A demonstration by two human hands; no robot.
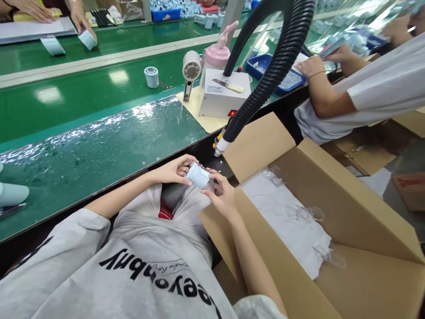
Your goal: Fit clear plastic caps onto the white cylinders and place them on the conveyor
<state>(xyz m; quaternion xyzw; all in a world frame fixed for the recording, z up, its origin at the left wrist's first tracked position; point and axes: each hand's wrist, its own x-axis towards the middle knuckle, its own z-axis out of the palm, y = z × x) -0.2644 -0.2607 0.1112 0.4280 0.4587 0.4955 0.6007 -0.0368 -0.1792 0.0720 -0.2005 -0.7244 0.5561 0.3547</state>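
Observation:
Between my two hands, over my lap, is a light blue cylindrical housing [199, 175] lying on its side, with thin dark wires near its upper edge. My left hand [175, 170] pinches its left end between thumb and fingers. Curled round the right end is my right hand [222, 191], where something clear seems to show under the fingers, too small to make out. The nozzle [222, 146] of a black corrugated hose hangs just beyond my right hand.
An open cardboard box [282, 252] with clear plastic pieces on white sheeting stands at my right. On the bench are a grey-white machine [224, 93], a handheld fan [191, 71] and a pink-lidded bottle [217, 53]. Another housing [152, 77] sits on the green belt. Co-workers' hands [79, 17] work opposite.

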